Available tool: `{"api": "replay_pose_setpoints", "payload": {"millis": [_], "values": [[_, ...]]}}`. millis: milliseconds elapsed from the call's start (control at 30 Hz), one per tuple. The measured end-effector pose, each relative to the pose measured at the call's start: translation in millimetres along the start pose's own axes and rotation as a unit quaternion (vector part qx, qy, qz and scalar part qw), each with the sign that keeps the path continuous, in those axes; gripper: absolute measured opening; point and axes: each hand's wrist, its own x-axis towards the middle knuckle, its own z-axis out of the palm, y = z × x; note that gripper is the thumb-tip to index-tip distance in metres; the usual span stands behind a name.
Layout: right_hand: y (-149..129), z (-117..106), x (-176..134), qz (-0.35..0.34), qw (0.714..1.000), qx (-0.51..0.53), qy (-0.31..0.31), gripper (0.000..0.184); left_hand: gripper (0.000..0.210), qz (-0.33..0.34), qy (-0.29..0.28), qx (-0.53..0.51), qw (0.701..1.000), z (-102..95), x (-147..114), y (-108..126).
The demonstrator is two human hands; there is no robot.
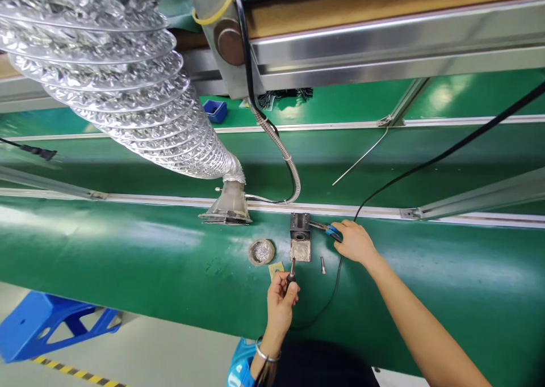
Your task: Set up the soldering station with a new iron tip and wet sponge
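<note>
My left hand (281, 296) is closed around the dark handle of a soldering iron (292, 269), its metal end pointing up at the square tray of a black soldering iron stand (300, 226). In my right hand (354, 241) are pliers with blue and black handles (334, 234). The plier jaws reach the right side of the stand; I cannot tell whether they grip it. A small metal tube (322, 265) lies on the green bench right of the tray. Left of the stand sits a round dish (261, 252) of silvery bits, with a yellow pad (276, 269) below it.
A foil fume duct (149, 109) hangs from the upper left, ending in a hood (227, 205) over the bench. A black cable (426, 163) crosses the right side. A blue stool (46, 324) stands at lower left; a blue bin (215, 111) is farther back.
</note>
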Motion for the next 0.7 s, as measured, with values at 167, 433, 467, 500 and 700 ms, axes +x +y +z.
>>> {"api": "replay_pose_setpoints", "payload": {"millis": [167,433,467,500,700], "values": [[-2,-1,1,-0.009,1.0,-0.004,0.018,0.05,0.04,-0.001,0.009,0.005,1.0,-1.8,1,1],[-2,2,13,-0.027,0.997,0.028,0.059,0.047,0.036,0.006,-0.002,0.007,1.0,-1.4,3,2],[-3,-1,9,-0.02,0.996,0.046,0.072,0.048,0.036,0.008,-0.001,0.006,1.0,-1.1,3,3],[-6,-4,4,-0.016,0.994,0.072,0.08,0.048,0.037,0.009,0.0,0.004,1.0,-0.9,3,4],[-28,-28,-48,-0.101,0.956,0.274,-0.001,0.043,0.037,0.016,-0.008,0.003,1.0,1.6,4,9]]}}
